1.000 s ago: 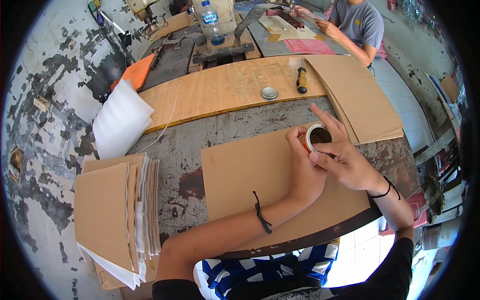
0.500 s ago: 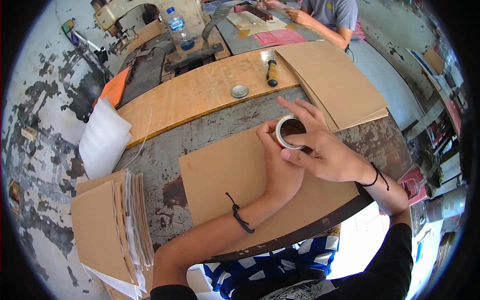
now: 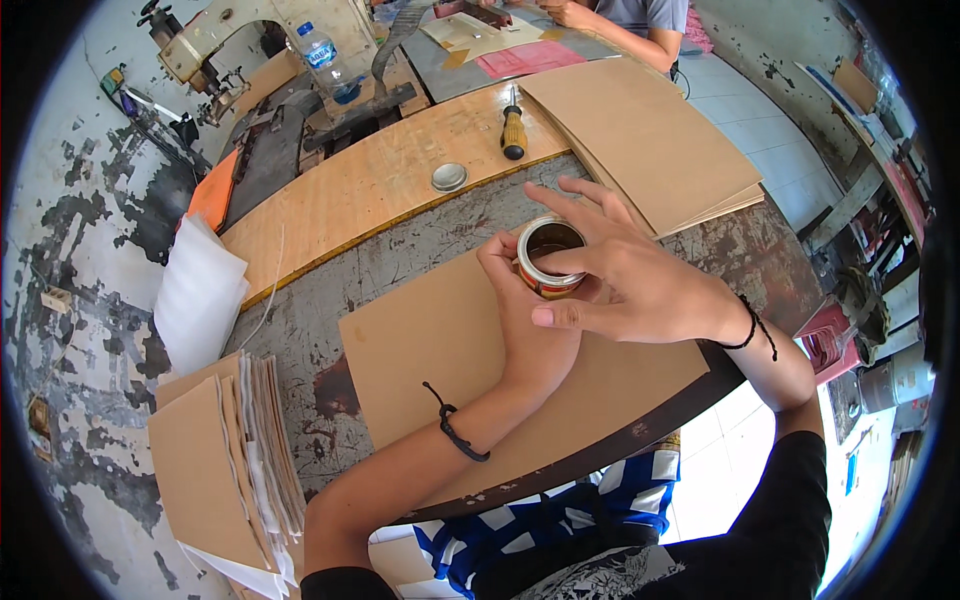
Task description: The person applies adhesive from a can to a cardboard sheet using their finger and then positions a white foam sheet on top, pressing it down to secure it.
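My left hand (image 3: 535,345) is wrapped round a small round tin can (image 3: 548,284), which has no lid on and is dark inside. My right hand (image 3: 655,285) hovers over the can with its fingers spread. One of its fingers reaches over the rim into the mouth, and I cannot tell how deep the tip goes. Beneath both hands a brown cardboard sheet (image 3: 425,345) lies flat on the worn table. Past the can, a round metal lid (image 3: 449,177) rests on a wooden board (image 3: 340,200), with a yellow-and-black screwdriver (image 3: 514,135) to its right.
Brown sheets (image 3: 650,140) are stacked at the far right, and more brown and white sheets (image 3: 215,460) at the near left. White foam wrap (image 3: 198,295) stands at the left edge. Behind are a sewing machine (image 3: 230,45), a water bottle (image 3: 322,55) and another person's arm (image 3: 630,40).
My right hand has lifted a little and its fingers are spread wider. The can is tilted so more of its side shows. The whole view has shifted slightly.
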A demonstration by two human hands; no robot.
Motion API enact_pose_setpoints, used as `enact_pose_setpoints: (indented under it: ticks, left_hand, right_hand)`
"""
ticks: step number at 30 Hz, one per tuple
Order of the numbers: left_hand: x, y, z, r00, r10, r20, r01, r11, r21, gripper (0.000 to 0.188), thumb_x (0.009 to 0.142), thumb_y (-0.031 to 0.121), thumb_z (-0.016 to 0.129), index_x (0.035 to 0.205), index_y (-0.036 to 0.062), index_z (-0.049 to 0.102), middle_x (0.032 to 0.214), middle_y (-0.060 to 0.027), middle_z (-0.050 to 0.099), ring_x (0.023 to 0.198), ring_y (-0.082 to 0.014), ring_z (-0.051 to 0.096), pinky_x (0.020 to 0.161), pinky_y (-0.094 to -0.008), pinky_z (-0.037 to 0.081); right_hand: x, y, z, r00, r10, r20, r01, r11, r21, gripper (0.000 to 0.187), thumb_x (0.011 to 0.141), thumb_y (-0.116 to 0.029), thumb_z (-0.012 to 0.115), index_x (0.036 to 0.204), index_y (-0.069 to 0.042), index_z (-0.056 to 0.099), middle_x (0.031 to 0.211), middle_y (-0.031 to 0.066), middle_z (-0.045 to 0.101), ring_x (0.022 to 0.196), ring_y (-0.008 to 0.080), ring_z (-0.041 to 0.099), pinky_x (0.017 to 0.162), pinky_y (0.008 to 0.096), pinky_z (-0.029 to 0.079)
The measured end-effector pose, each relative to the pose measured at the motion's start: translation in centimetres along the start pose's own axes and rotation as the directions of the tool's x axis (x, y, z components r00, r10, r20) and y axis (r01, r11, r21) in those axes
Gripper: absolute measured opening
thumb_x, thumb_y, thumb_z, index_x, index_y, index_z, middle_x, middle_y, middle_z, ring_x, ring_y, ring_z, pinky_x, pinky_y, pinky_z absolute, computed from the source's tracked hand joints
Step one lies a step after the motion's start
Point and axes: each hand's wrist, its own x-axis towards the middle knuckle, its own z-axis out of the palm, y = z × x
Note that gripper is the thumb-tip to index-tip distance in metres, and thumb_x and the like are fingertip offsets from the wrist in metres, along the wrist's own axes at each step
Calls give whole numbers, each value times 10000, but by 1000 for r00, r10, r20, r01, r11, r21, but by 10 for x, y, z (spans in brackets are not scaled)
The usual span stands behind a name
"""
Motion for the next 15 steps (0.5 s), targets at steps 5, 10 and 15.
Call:
enact_pose_setpoints:
  ticks: [5,10,15]
  left_hand:
    - [2,-1,4,999,32,-38,-29,996,78,710,773,12,823,1218,38,270,1209,-118,425,1130,-178,532,920,-283,508]
    - [6,-4,-2,995,-20,-95,33,990,140,720,794,132,843,1238,32,286,1187,-131,452,1134,-200,526,952,-332,463]
    - [4,3,1,999,-48,-17,49,997,53,738,793,120,840,1297,13,312,1203,-130,489,1135,-197,543,967,-325,467]
  right_hand:
    - [-1,-3,-9,997,74,33,-76,994,79,496,938,-465,646,1134,-15,715,1543,284,344,1451,463,213,1126,530,327]
    - [4,3,-30,986,122,-110,-91,963,253,464,999,-436,575,1101,-14,739,1479,211,471,1351,337,441,1115,431,360]
    - [10,7,-38,961,160,-227,-34,879,475,551,1060,-446,443,1092,21,732,1383,179,573,1246,259,556,1111,370,367]
